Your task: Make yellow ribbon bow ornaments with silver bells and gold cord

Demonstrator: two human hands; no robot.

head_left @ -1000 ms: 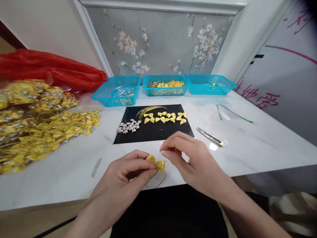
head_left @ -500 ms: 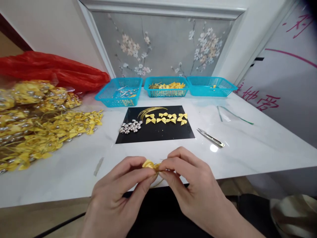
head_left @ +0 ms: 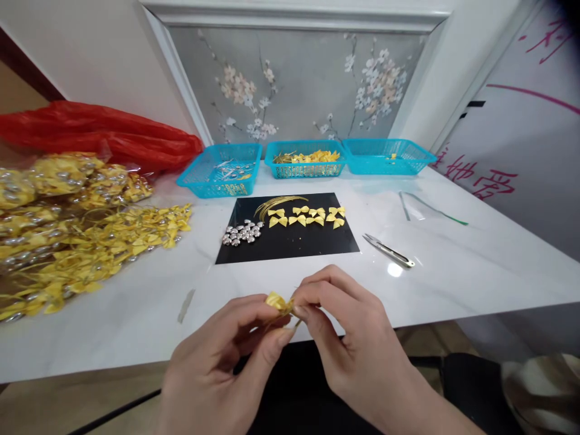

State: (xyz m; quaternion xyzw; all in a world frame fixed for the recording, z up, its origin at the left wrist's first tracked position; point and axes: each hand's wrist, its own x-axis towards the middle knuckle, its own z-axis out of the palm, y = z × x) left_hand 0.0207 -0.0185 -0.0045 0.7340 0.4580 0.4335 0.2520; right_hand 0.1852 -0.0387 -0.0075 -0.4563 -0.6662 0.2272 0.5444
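Note:
Between my fingertips, over the table's front edge, is a yellow ribbon bow (head_left: pixel 276 301) with thin gold cord. My left hand (head_left: pixel 226 356) pinches the bow and cord from the left. My right hand (head_left: pixel 348 332) pinches its right side, where my fingers hide most of it. Beyond my hands a black mat (head_left: pixel 272 249) lies on the table. On it are silver beads (head_left: pixel 243 232), several yellow bows (head_left: pixel 316 220) and a bundle of gold cords (head_left: pixel 276 204).
Thread snips (head_left: pixel 388 251) lie right of the mat. Three blue baskets (head_left: pixel 308 171) line the back. Finished-looking yellow bow strands (head_left: pixel 104 248) and a red bag (head_left: pixel 99 133) fill the left. A clear strip (head_left: pixel 185 306) and a green-edged plastic piece (head_left: pixel 417 210) lie on the white table (head_left: pixel 475 266).
My left thumb has shifted slightly down and away from the left forefinger. The bow has turned a little between my hands, and the view has moved slightly.

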